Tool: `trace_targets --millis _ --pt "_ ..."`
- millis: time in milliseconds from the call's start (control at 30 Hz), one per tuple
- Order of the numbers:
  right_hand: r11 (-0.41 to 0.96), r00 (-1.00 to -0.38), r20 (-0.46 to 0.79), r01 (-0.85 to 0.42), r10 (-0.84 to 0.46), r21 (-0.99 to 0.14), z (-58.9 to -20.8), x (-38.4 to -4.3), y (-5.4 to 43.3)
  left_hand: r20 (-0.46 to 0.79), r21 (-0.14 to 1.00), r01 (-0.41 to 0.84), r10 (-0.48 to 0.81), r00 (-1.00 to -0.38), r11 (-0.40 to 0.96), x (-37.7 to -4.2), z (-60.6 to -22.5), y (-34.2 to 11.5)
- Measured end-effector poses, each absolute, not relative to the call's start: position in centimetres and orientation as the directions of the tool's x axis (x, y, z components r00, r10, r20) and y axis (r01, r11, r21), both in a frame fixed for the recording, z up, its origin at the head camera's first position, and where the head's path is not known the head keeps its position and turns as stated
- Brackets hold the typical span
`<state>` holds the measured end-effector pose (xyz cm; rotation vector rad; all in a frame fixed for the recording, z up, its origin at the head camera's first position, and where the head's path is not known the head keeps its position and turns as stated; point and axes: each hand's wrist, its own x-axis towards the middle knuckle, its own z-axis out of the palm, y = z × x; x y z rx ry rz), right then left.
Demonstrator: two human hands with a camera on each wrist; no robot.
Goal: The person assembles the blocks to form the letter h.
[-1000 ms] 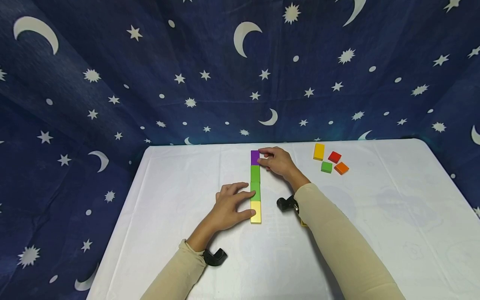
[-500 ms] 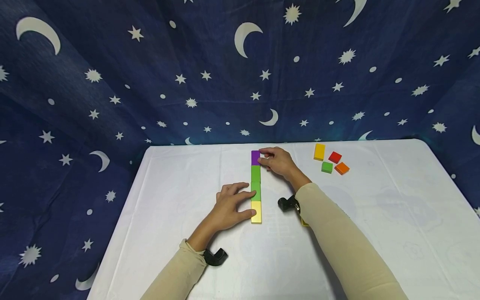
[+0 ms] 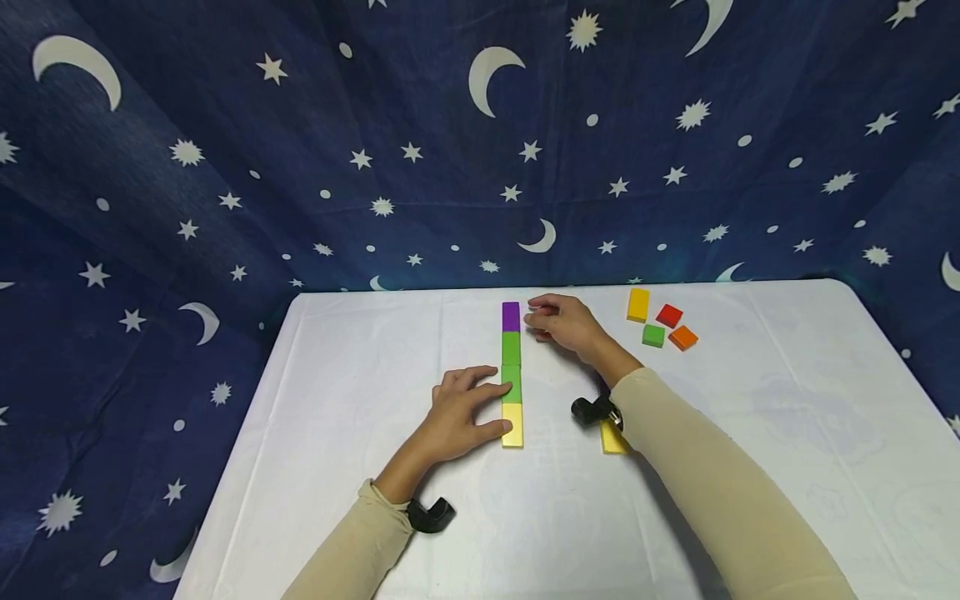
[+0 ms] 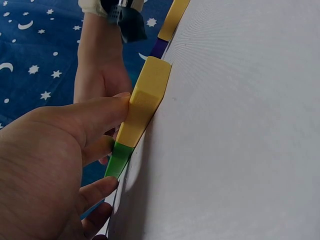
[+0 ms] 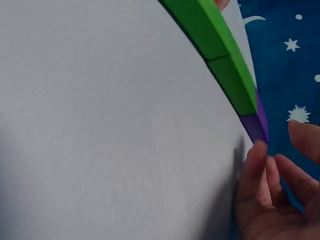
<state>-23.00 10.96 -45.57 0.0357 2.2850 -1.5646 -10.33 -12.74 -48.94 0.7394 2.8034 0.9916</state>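
Note:
A straight line of blocks lies on the white table: a yellow block (image 3: 512, 433) nearest, two green blocks (image 3: 511, 348) touching end to end, and a purple block (image 3: 511, 317) at the far end. My left hand (image 3: 455, 417) rests against the line from the left. Its thumb touches the yellow block (image 4: 145, 95), its index finger a green block (image 3: 513, 375), and its other fingers are loosely bent. Just right of the purple block (image 5: 254, 127), my right hand (image 3: 573, 323) holds nothing, its fingers loosely curved and slightly apart from it.
To the far right lie a loose yellow block (image 3: 638, 305), a red block (image 3: 669, 315), a green block (image 3: 653, 336) and an orange block (image 3: 682, 337). Another yellow block (image 3: 613, 437) is partly hidden under my right forearm. A starry cloth (image 3: 420, 167) hangs behind the table.
My right hand has let go of the purple block and moved a little to the right. More of the yellow block under that forearm shows. The left hand and the line look unchanged.

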Motion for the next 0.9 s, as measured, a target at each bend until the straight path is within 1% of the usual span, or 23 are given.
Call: trace_targets --millis 100,300,467,667,900 --pt "0.416 -0.924 -0.314 0.204 -0.217 -0.886 -44.8 -22.6 11.7 0.094 0.607 0.419 0.463 -0.881 0.675 -10.3 -48.8 -12.8" --pt "0.522 -0.925 -0.254 0.073 -0.284 -0.850 -43.2 -21.7 13.3 0.098 0.601 0.419 0.458 -0.883 0.681 -10.2 -48.8 -12.9" --pt "0.618 -0.925 -0.225 -0.014 -0.307 -0.786 -42.3 -20.5 14.9 0.083 0.604 0.413 0.461 -0.883 0.682 -10.2 -48.9 -12.9" --pt "0.691 -0.922 -0.204 -0.088 -0.329 -0.717 -42.3 -18.7 17.3 0.078 0.606 0.409 0.461 -0.884 0.682 -10.2 -48.9 -12.8" --pt "0.729 -0.911 -0.137 -0.212 -0.388 -0.651 -42.7 -16.5 19.8 0.081 0.605 0.417 0.469 -0.879 0.678 -10.3 -48.9 -12.8"
